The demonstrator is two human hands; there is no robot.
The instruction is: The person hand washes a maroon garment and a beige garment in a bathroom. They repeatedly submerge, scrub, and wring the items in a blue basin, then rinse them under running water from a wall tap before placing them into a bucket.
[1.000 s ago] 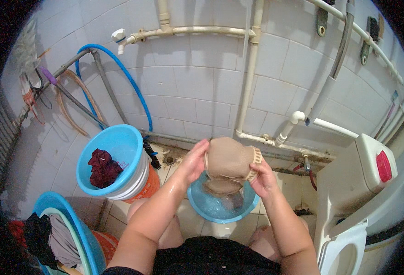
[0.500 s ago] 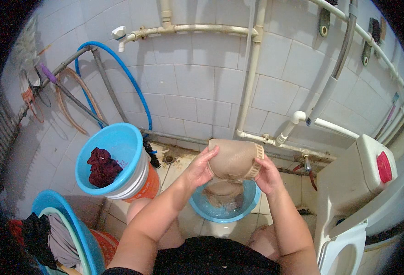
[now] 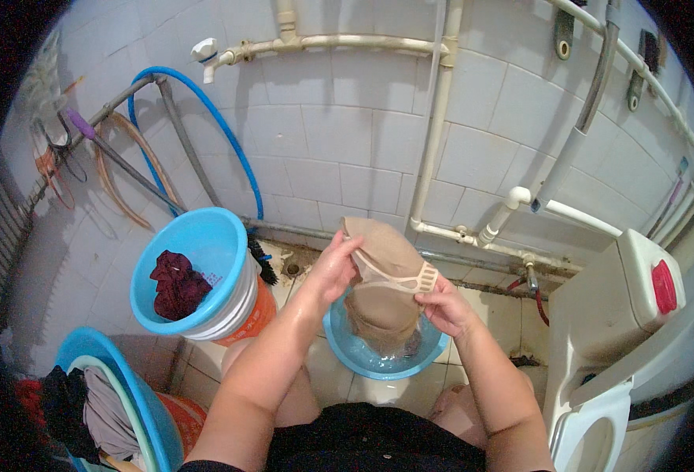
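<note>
A wet beige bra (image 3: 384, 245) with moulded cups and a slotted band hangs between my hands. My left hand (image 3: 334, 270) is closed on its upper left edge. With thumb and fingers, my right hand (image 3: 447, 305) pinches the slotted band on the right. The bra's lower cup dangles over a small blue basin (image 3: 340, 352) on the tiled floor, and its lowest part is at the water. Clear water (image 3: 378, 362) shows in the basin, partly hidden by the bra.
To the left stands a blue bucket (image 3: 144, 271) holding a dark red cloth (image 3: 180, 287). Another blue tub (image 3: 87, 337) with clothes is at the lower left. A beige jug (image 3: 606, 287) with a red cap stands right, near a white toilet seat (image 3: 585, 417). Pipes line the tiled wall.
The bra has turned and opened out, its upper left corner higher and its slotted band tilted down to the right. My left hand has risen slightly; my right hand has moved lower.
</note>
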